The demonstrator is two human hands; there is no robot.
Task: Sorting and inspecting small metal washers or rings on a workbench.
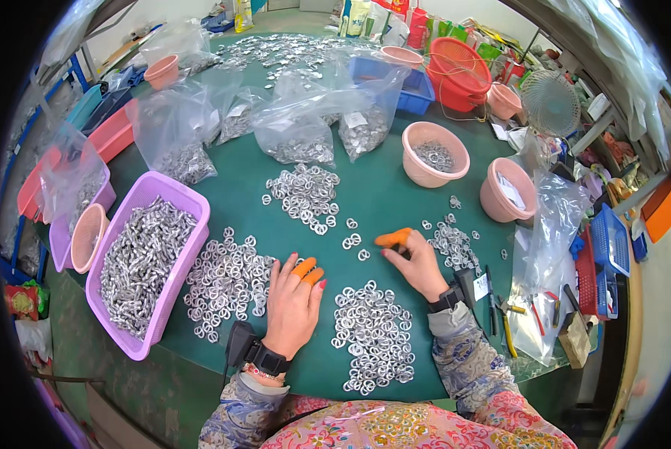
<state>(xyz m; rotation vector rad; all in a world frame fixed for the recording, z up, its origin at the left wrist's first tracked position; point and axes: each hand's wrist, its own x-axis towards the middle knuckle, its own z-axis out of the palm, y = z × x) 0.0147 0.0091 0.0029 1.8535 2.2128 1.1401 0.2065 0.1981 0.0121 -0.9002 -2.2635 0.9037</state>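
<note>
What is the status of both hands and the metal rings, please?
Left hand flat on green table, open. Right hand pinching among loose metal rings; grip contents unclear. Purple bin far left, nothing blocking.

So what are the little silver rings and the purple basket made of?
The small silver rings look like bare metal: they are grey and glint brightly. The purple rectangular basket looks like moulded plastic, with an even matte colour and smooth thick rim. The orange caps on the left hand's fingertips seem rubbery.

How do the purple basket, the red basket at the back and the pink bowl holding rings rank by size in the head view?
1. Purple basket, largest, though it is also nearest the camera.
2. Red basket.
3. Pink bowl holding rings, close to the red basket's apparent size, so their order is unsure.
</note>
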